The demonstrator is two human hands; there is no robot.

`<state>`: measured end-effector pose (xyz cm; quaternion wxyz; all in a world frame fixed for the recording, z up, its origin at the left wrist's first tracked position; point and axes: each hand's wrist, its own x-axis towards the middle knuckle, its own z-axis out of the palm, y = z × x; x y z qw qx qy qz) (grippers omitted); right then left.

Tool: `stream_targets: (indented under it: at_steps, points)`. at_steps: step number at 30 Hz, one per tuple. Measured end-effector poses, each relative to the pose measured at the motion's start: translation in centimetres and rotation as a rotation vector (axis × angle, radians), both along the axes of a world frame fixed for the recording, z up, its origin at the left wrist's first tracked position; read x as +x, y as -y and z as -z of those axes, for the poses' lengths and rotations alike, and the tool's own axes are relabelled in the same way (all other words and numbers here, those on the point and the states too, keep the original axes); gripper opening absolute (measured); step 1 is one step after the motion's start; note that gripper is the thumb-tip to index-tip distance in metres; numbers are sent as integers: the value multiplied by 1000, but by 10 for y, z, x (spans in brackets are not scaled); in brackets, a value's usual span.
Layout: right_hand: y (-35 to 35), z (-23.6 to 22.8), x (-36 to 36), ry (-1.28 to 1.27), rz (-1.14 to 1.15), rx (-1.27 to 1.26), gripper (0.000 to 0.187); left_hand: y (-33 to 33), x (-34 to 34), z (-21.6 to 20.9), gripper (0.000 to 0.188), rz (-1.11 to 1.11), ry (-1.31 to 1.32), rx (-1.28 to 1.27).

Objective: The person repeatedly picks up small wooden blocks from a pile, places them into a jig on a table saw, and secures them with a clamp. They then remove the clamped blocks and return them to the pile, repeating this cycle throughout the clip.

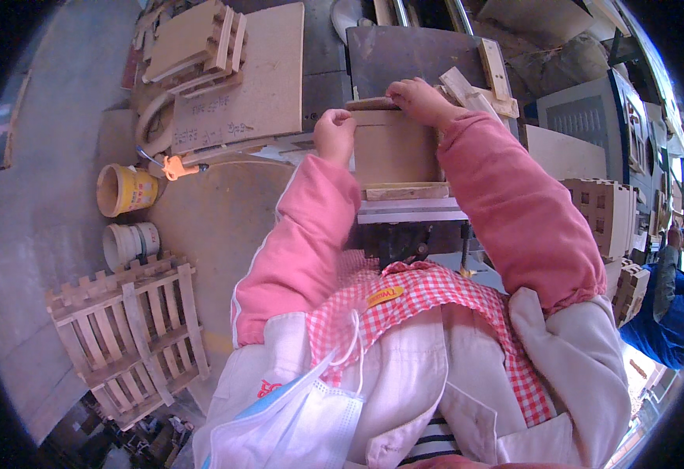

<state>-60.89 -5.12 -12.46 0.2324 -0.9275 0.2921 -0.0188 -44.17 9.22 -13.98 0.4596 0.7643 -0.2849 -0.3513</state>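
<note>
A brown fibreboard panel (399, 148) lies in front of me on a work surface. My left hand (334, 134) is closed at its far left corner, thumb and fingers pinching the edge. Across the panel's far edge runs a narrow brown strip (371, 103). The fingers of my right hand (420, 102) close on the right end of this strip, their tips partly hidden. A pale wooden strip (406, 191) lies along the panel's near edge, with no hand on it.
Stacked boards (189, 43) rest on a large sheet (240, 109) at the left. Wood offcuts (467, 90) lie beside my right hand. A yellow bucket (128, 190), a white bucket (131, 244) and a slatted wooden pallet (134, 336) stand lower left. Notched boards (601, 215) are stacked at right.
</note>
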Motion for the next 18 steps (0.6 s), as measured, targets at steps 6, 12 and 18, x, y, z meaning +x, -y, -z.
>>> stream_targets:
  at_steps: [6,12,18]
  points:
    - [-27,-9,-9,82,1,97,23,-13,0,-1,23,85,238,45]
    - [-29,-5,-7,142,94,-1,23,-22,-2,-12,33,289,275,119]
    - [-53,-8,-15,119,-23,-98,23,-29,-8,-21,31,280,508,111]
